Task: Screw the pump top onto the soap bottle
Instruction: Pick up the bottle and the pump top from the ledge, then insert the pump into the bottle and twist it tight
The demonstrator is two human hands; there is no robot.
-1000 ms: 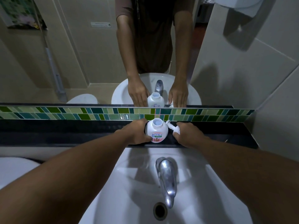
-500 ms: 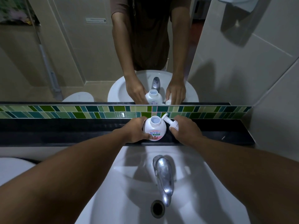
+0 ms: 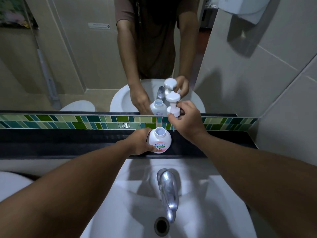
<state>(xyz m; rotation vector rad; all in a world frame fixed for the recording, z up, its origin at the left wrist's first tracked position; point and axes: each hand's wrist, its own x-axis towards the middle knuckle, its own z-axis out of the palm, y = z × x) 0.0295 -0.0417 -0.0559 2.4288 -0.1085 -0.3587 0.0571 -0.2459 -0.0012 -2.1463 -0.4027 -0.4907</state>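
A white sink [image 3: 120,203] is filling the lower centre of the frame, with a chrome faucet [image 3: 169,189] curving over its drain [image 3: 161,225]. Above it, a mirror [image 3: 60,57] is taking up the upper left and centre, reflecting the person's arms and the bottle. A band of green tiles [image 3: 68,121] is running across the middle, and just below it a black ledge [image 3: 68,141] is stretching from left to right.

The soap bottle [image 3: 160,142] is standing upright on the ledge at centre frame, its neck open and uncapped. The left hand [image 3: 140,143] is wrapping its grip around the bottle's left side, fingers closed against the white body.

The right hand [image 3: 187,122] is hovering just up and right of the bottle, its grip pinched shut on the collar of the pump top [image 3: 173,104]. The pump top is sitting upright in the air, clear of the bottle's neck, its round head overlapping the mirror's lower edge.
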